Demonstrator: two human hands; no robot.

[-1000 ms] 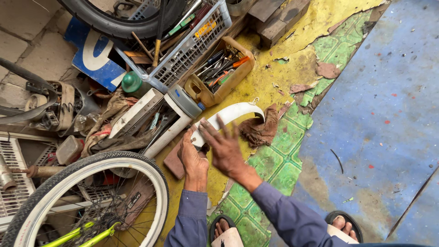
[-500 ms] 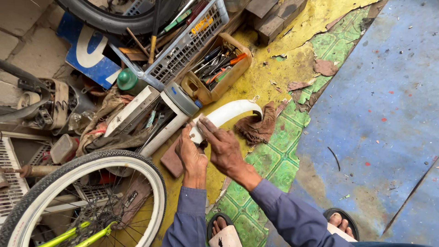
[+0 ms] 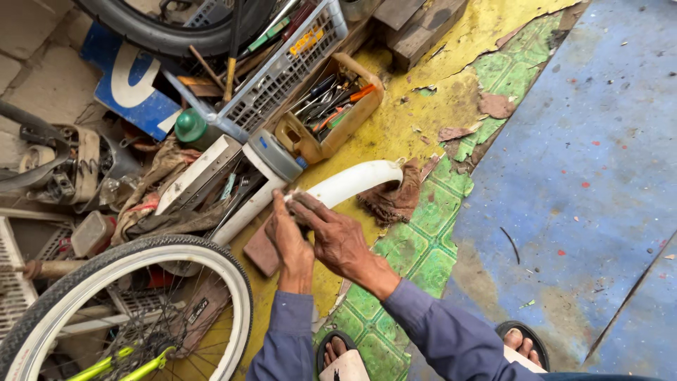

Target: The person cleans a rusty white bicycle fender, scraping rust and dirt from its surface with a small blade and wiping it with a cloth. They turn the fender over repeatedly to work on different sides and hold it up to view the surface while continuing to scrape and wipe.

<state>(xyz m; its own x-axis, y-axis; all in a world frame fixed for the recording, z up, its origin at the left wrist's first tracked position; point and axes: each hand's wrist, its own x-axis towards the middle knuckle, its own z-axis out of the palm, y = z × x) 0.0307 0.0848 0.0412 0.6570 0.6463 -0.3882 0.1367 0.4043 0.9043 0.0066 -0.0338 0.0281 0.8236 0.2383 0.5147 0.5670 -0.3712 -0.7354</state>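
Note:
A curved white bicycle fender (image 3: 352, 181) arcs over the yellow painted floor, its far end resting by a brown rag (image 3: 392, 201). My left hand (image 3: 288, 240) grips the fender's near end from the left. My right hand (image 3: 337, 236) lies over the same end with its fingers stretched across the top. Both sleeves are blue. Whether a small tool is pinched in the fingers is hidden.
A bicycle wheel with a white-walled tyre (image 3: 120, 310) stands at the lower left. A tan tool caddy (image 3: 331, 113), a white wire basket (image 3: 289, 63), a brick (image 3: 261, 250) and scrap parts crowd the left. Blue flooring (image 3: 585, 176) spreads to the right. My sandalled feet (image 3: 522, 342) are below.
My right hand has closed down onto the fender's near end, beside the left hand. The view has shifted slightly; the fender itself has hardly moved.

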